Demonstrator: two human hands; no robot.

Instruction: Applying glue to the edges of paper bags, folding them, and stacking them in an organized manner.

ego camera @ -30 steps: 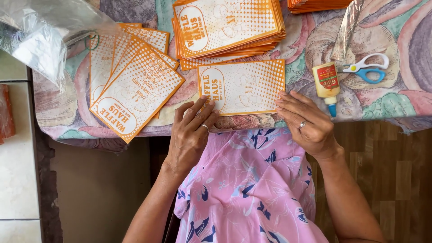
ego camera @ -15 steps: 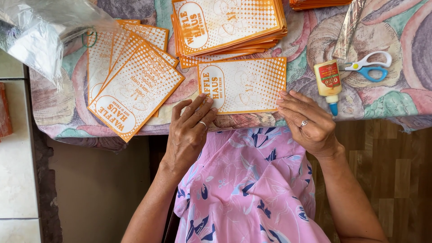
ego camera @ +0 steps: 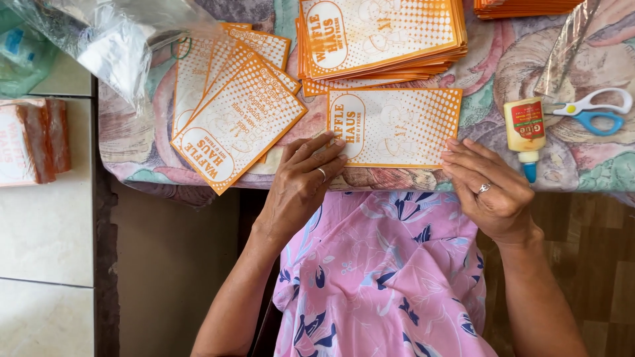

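flat bag: orange-and-white paper bag (ego camera: pixel 397 127) lying flat near the front edge of the tabletop (ego camera: pixel 595 165), long axis running 9 to 3 o'clock, oval label end pointing to 9, dotted end to 3, printed side up

left hand (ego camera: pixel 301 185): fingers loosely spread and mostly straight, fingertips resting on the bag's lower 9 o'clock corner, palm hanging off the tabletop edge, ring on one finger; pressing, not pinching

right hand (ego camera: pixel 493 185): fingers together and a bit curled, fingertips touching the bag's lower 3 o'clock corner, ring on one finger too; resting flat on it, no real grip

stack: thick pile of the same orange bags (ego camera: pixel 380 36) at 12 o'clock from the flat one, just beyond it, slightly tilted, oval label end toward 9

fanned bags: loose fan of more bags (ego camera: pixel 231 106) at 10 o'clock from the left hand, overlapping each other, the top one turned diagonally with its oval label toward 7 o'clock

far pile: edge of another orange pile (ego camera: pixel 522 6) at 1 o'clock, cut off by the frame

glue: small yellowish bottle with a red label and blue tip (ego camera: pixel 524 135) at 3 o'clock of the flat bag, just beside the right hand, tip pointing to 6

scissors: white and blue handles (ego camera: pixel 592 111) at 3 o'clock of the glue, close by

plastic: clear crumpled plastic bag (ego camera: pixel 99 39) at 10 o'clock, hanging over the tabletop corner

bundle: wrapped reddish-brown bundle (ego camera: pixel 30 140) at 9 o'clock, off the tabletop, on the pale tiled floor

cloth: flowery patterned cover over the tabletop
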